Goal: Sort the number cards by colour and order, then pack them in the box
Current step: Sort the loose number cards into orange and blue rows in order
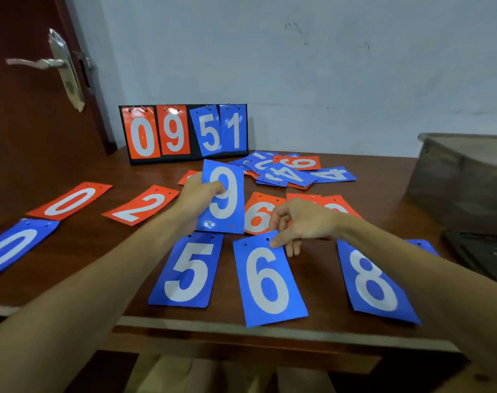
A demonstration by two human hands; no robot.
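Cards: blue or red rectangles are seen, each printed with a white digit; most show two punched holes along one short edge.
Blue row: blue 0 card (12, 248), blue 5 card (189, 272), blue 6 card (267, 279) and blue 8 card (375, 282) are laid near the front edge of the table (99, 251).
Red row: red 0 card (71, 201), red 2 card (142, 205) and red 6 card (257, 214) are laid further back.
Left hand (197, 194): the blue 9 card (224, 199) is gripped and held upright above the table, the thumb curled across its face.
Right hand (301, 219): the upper right corner of the blue 6 card is pinched between thumb and curled fingers.
Unsorted pile (287, 168): mixed blue and red cards are heaped behind the hands.
Scoreboard stand (185, 131): 0 and 9 in red, 5 and 1 in blue are hung on rings, against the wall.
Obstructions: the red 6 card is partly hidden by the blue 9 card and the right hand.
Surroundings: a worn container (465, 180) is set at the right; a door (29, 123) is seen at the left.
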